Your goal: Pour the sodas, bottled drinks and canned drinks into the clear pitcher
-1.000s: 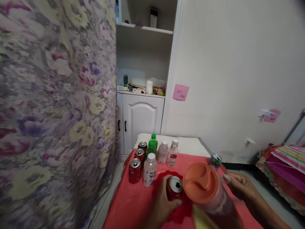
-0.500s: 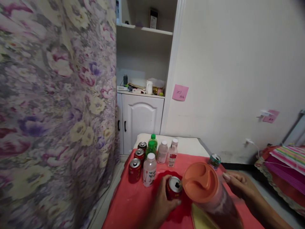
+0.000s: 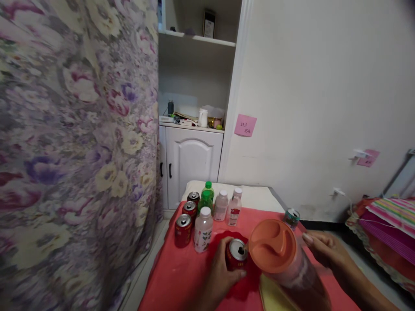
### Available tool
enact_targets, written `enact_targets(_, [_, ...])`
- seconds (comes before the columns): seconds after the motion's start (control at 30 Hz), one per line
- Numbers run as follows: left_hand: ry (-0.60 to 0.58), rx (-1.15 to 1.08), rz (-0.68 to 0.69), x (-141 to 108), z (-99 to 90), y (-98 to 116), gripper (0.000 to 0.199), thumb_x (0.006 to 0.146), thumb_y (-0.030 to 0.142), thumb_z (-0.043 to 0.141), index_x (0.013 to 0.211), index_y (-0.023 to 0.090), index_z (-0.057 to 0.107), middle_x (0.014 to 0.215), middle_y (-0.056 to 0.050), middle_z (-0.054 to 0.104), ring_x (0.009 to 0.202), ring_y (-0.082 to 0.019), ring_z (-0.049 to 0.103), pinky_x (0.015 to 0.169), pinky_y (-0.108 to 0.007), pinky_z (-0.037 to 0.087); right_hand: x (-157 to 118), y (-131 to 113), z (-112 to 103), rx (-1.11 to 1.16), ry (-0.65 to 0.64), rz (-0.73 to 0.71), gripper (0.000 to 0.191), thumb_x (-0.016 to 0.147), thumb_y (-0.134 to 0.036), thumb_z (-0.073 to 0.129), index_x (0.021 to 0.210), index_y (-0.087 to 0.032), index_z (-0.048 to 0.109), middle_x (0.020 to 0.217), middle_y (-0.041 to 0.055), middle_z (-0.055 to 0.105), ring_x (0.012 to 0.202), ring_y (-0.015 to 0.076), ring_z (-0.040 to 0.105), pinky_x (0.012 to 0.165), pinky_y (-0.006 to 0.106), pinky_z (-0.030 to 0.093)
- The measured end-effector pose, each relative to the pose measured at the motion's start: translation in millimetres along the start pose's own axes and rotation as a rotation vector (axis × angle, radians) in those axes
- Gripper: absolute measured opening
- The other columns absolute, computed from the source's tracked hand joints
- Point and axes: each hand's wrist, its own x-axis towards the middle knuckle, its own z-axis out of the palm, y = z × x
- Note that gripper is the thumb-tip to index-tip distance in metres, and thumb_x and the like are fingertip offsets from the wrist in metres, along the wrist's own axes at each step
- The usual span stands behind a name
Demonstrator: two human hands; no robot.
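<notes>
My left hand is wrapped round a red drink can, which stands upright with its top opening showing. Against the can's right side leans a clear pitcher with an orange lid. It is tilted to the left, its spout at the can's opening, and dark, foamy liquid shows inside. My right hand is closed at the pitcher's right side, around its see-through handle. Beneath the can lies a red scalloped tray. A yellow cloth is partly hidden under the pitcher.
Several red and dark cans and white-capped bottles stand at the table's left, with green-capped bottles among them. A green can is at the back right edge of the red tablecloth. A floral curtain hangs left.
</notes>
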Motion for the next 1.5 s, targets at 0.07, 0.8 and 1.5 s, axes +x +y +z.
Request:
enact_targets(0.07, [-0.001,-0.003,0.007,0.6,0.5,-1.1,0.073,0.051,0.002,0.067,0.120,0.019,0.050,0.129,-0.013,0.062,0.122,-0.032,0.055,0.108,-0.042,0.038,0.0,-0.4,-0.5,0.007,-0.003,-0.001,0.065,0.075,-0.081,0.056,0.059,-0.025,0.028,0.062,-0.0071,0.015,0.059,0.0115,0.010,0.056,0.031,0.009])
enact_targets(0.8, [0.004,-0.016,0.000,0.8,0.5,-1.0,0.072,0.050,0.002,0.068,0.117,0.022,0.052,0.126,-0.010,0.064,0.120,-0.032,0.057,0.106,-0.041,0.040,0.2,-1.2,-2.5,-0.035,-0.013,-0.001,0.066,0.074,-0.083,0.054,0.060,-0.025,0.025,0.063,-0.0065,0.015,0.058,0.0109,0.011,0.055,0.030,0.008])
enact_targets(1.5, [0.003,0.009,0.017,0.6,0.3,-2.7,0.071,0.052,0.002,0.069,0.118,0.022,0.053,0.123,-0.008,0.065,0.117,-0.030,0.058,0.104,-0.040,0.042,-0.5,-2.8,-0.3,-0.021,-0.008,-0.018,0.064,0.077,-0.079,0.055,0.060,-0.025,0.026,0.063,-0.0066,0.014,0.059,0.0113,0.011,0.056,0.031,0.008])
